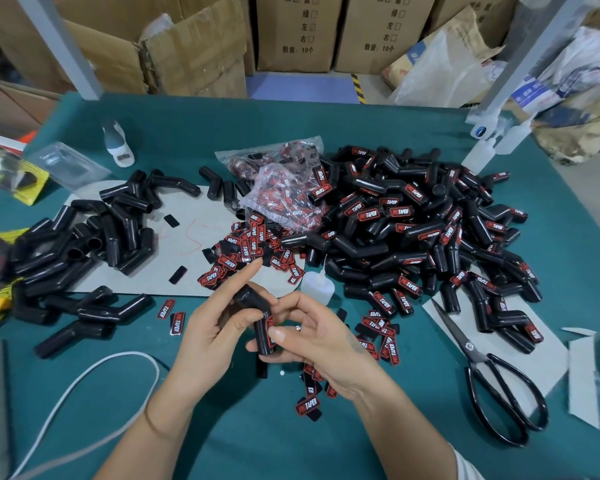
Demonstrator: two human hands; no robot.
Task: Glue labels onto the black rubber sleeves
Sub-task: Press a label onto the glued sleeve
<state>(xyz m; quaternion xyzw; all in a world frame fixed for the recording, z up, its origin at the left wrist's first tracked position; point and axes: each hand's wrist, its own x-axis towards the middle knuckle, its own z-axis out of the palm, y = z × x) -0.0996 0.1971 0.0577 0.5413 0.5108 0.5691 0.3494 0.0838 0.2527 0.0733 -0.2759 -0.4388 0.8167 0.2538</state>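
Note:
A bent black rubber sleeve (258, 318) is held low in the middle of the view, above the green table (222, 427). My left hand (212, 327) grips its upper part, index finger stretched out. My right hand (321, 337) pinches the lower part, where a red label edge shows under the thumb. Loose red-and-black labels (250, 249) lie scattered just beyond my hands. A small white glue bottle (317, 287) lies to the right of them. Plain sleeves (84, 237) are heaped at the left, labelled sleeves (430, 230) at the right.
Black scissors (492, 386) lie at the right on grey card. A clear bag of labels (284, 188) sits behind the loose ones. A white cord (84, 386) loops at the lower left. Cardboard boxes (291, 32) stand beyond the table's far edge.

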